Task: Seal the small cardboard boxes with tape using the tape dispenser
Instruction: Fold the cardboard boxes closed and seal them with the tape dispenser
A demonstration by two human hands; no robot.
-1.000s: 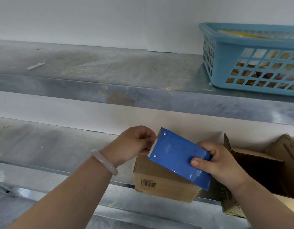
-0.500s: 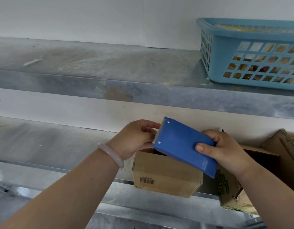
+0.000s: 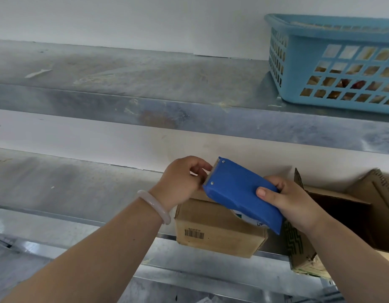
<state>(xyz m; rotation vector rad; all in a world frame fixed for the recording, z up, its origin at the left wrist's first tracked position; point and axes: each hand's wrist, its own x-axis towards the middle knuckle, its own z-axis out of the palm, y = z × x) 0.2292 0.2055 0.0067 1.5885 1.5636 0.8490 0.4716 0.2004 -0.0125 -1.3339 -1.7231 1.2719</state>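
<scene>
Right hand (image 3: 292, 202) grips the blue tape dispenser (image 3: 239, 191), thumb on its face and fingers curled round its far edge, just above the small cardboard box (image 3: 215, 228) at the near edge of the lower shelf (image 3: 80, 189). Left hand (image 3: 180, 182): fingers curled together at the serrated end; whether they pinch tape cannot be told.

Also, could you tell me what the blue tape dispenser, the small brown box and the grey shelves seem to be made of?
Blue tape dispenser: probably painted sheet metal, semi-matte, with rivets and a bare toothed blade; possibly plastic.
Small brown box: matte cardboard, creased folds, printed barcode.
Grey shelves: likely galvanised steel, mottled dull sheen.
</scene>
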